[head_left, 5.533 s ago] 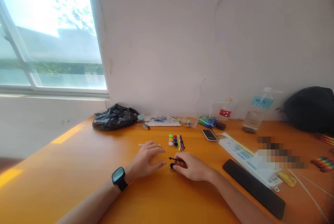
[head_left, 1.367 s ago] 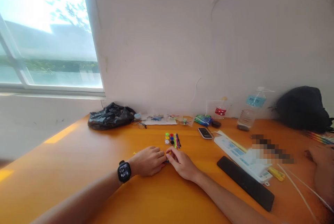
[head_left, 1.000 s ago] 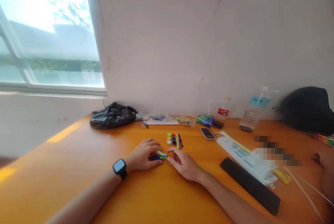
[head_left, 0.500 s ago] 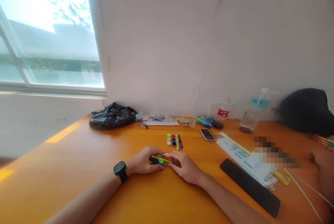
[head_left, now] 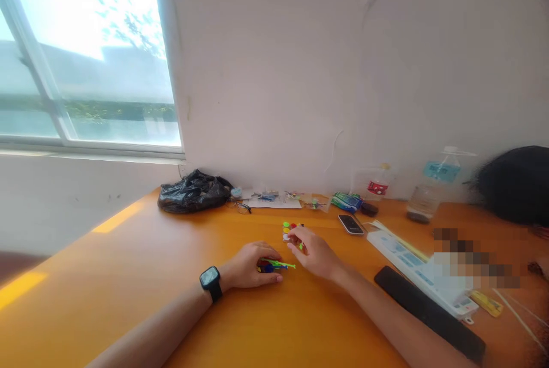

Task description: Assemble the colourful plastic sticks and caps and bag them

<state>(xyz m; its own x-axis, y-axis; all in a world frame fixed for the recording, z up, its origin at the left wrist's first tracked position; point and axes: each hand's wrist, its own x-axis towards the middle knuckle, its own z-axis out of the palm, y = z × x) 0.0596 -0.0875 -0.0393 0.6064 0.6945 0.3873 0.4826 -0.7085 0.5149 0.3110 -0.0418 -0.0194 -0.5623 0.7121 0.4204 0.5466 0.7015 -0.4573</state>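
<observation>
My left hand (head_left: 253,265), with a black watch on its wrist, rests on the orange table (head_left: 128,293) and is closed round a small bundle of coloured plastic pieces (head_left: 274,265) with a green stick poking out to the right. My right hand (head_left: 315,253) has reached forward to the row of coloured discs and sticks (head_left: 289,230). Its fingertips are pinched at the sticks there; what they hold, if anything, is too small to make out.
Along the wall lie a black plastic bag (head_left: 193,192), glasses, small packets, a phone (head_left: 350,224) and a water bottle (head_left: 431,186). A white booklet (head_left: 412,268) and a black wrist rest (head_left: 429,313) lie at the right, a dark bag (head_left: 514,184) behind them.
My right hand left the bundle and moved forward to the row of discs and sticks. My left hand kept the bundle on the table. The view shifted slightly.
</observation>
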